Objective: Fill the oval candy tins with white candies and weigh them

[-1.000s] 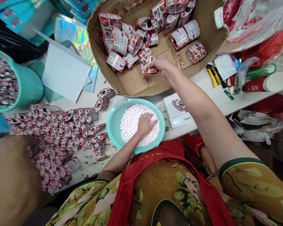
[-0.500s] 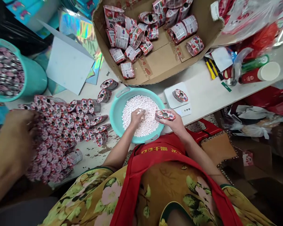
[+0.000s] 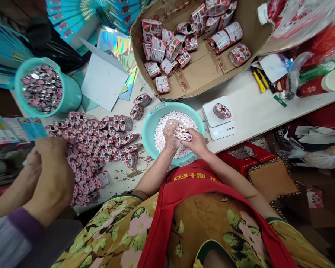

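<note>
Over the turquoise basin (image 3: 149,128), my left hand (image 3: 172,136) is cupped round a heap of small white candies (image 3: 181,130). My right hand (image 3: 197,143) grips a small red printed pack (image 3: 188,137), whose top lies against the candies spilling from my left hand. More white candies (image 3: 167,121) fill the basin below. To the right a white scale (image 3: 222,131) bears another red pack (image 3: 221,111) lying on its plate. Many similar packs (image 3: 93,139) stand in rows to the left of the basin.
A cardboard box (image 3: 195,80) with wrapped packs lies behind the basin. A turquoise bucket (image 3: 72,93) of pink and silver pieces stands at left. Another person's hands (image 3: 50,167) are beside the rows. Cutters (image 3: 259,80) and a red cup (image 3: 311,87) lie at right.
My left hand has risen from the candies with a heap and met the pack in my right hand. The view has shifted left, and the other person's second hand has come into view.
</note>
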`<state>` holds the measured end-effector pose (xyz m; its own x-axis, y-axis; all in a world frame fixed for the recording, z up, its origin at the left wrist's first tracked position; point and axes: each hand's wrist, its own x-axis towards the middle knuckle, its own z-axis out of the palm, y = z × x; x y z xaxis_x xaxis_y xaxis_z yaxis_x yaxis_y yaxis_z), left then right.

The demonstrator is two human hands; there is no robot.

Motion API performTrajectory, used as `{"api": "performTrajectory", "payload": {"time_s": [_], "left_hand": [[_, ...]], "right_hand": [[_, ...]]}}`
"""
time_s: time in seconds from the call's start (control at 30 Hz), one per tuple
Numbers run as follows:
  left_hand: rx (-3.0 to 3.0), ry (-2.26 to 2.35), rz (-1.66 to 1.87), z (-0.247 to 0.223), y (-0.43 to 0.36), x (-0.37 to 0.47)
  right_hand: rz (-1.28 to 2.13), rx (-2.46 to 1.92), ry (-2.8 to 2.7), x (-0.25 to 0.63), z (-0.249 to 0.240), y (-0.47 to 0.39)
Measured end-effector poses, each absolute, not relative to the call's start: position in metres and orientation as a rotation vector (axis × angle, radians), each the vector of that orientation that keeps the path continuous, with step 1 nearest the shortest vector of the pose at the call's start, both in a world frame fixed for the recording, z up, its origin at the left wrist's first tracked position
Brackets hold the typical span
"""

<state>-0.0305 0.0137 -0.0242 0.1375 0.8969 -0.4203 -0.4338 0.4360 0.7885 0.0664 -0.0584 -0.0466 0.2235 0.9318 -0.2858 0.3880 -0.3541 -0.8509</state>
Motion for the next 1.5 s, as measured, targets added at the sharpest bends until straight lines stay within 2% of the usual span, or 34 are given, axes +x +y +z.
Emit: {"api": "performTrajectory", "payload": {"time_s": [0.67,1.5], "left_hand": [[0.695,1.186,1.06,-0.036,0.028,-0.008],[0.64,1.087,0.95,-0.022,0.032,-0.004]], "right_hand": [[1.028,-2.002,-1.26,0.073,-0.034,-0.049],[0.979,-1.813,-1.09,0.074,-0.035,-0.044]]}}
